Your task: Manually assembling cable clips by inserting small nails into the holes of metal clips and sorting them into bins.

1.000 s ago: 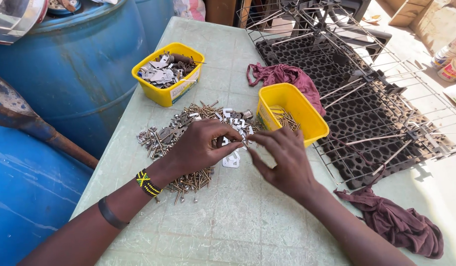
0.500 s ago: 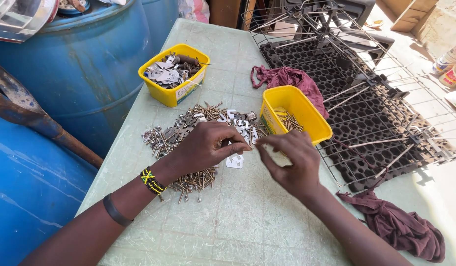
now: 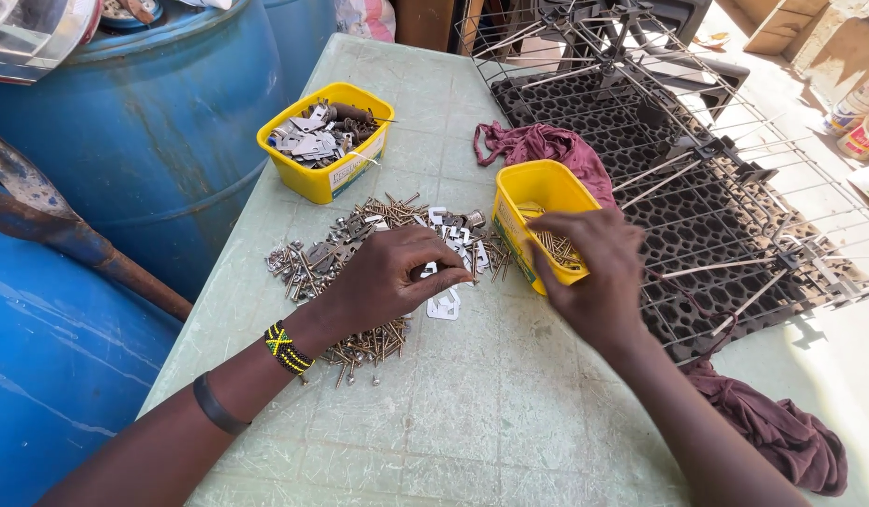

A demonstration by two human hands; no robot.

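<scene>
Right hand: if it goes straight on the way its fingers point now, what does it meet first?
The right hand points into the yellow tub; its fingers would probably first meet the nails inside, though depth is unclear.

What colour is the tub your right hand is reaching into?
Yellow: the rectangular plastic tub holding nails under the right hand, seen in the head view.

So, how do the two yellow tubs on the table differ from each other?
The far yellow tub holds flat grey metal plates, while the near yellow tub holds thin nails. The far tub stands untouched beside the blue drum; the near tub has the right hand reaching into it. The near tub sits against a maroon rag; the far one does not. Both are rectangular, open and plastic.
</scene>
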